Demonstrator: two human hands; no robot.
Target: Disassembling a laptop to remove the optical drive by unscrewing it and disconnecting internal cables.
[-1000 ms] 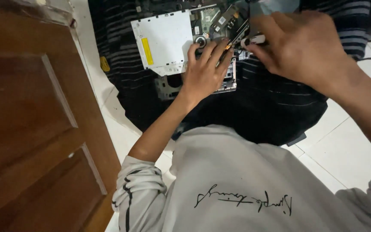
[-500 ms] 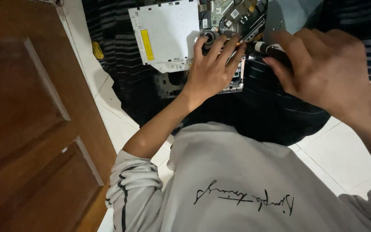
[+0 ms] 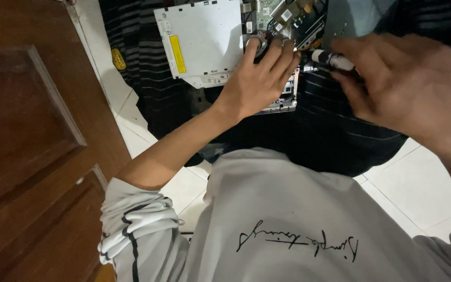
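Hands: your left hand (image 3: 259, 78) presses flat, unclenched, on the opened grey metal laptop chassis (image 3: 204, 44); your right hand (image 3: 398, 86) grasps a white-handled screwdriver (image 3: 332, 60).
Risk: the tip may slip onto the exposed green circuit board (image 3: 283, 15).

**Materials and finishes: opened device on striped cloth**

Flat silver sheet-metal drive casing (image 3: 202, 39): matt, smooth, with a glossy yellow paper sticker (image 3: 177, 54). Green circuit board (image 3: 283, 13): slightly glossy. Slim screwdriver with a white and black plastic handle (image 3: 332, 60): smooth, faint sheen. Dark striped cloth (image 3: 335, 120): soft, matt. Brown panelled wooden door (image 3: 27, 130): varnished, low gloss. White floor tiles (image 3: 424, 188): smooth, glazed. Grey cotton sweatshirt (image 3: 288, 209): matt.
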